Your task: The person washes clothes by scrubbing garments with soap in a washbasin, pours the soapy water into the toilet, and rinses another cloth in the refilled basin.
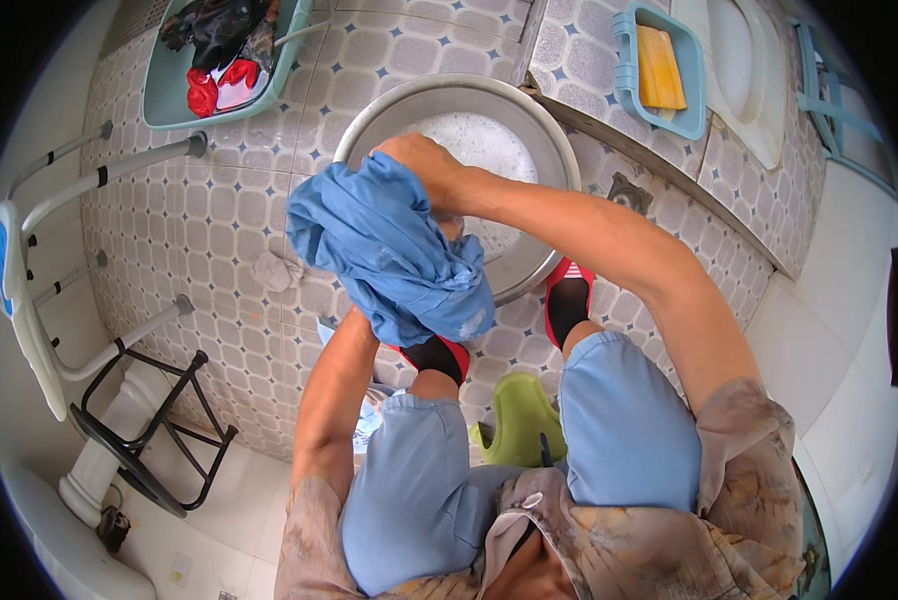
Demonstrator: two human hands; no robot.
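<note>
A bunched blue garment (379, 245) with a few suds on it is held over the near left rim of a round metal basin (557, 150). My right hand (419, 165) reaches across from the right and grips the garment's upper edge, fingers closed. From below, my left hand (365, 325) goes under the cloth and supports it; most of that hand is covered, its fingers hidden in the folds. White foamy water (489, 150) lies in the basin.
A green low stool (524, 415) is under me. At the upper left stands a teal tub (159, 100) of dark and red clothes. A light-blue basket (624, 60) with a yellow cloth (659, 65) sits on the raised step at right. A metal-legged chair (109, 175) stands left.
</note>
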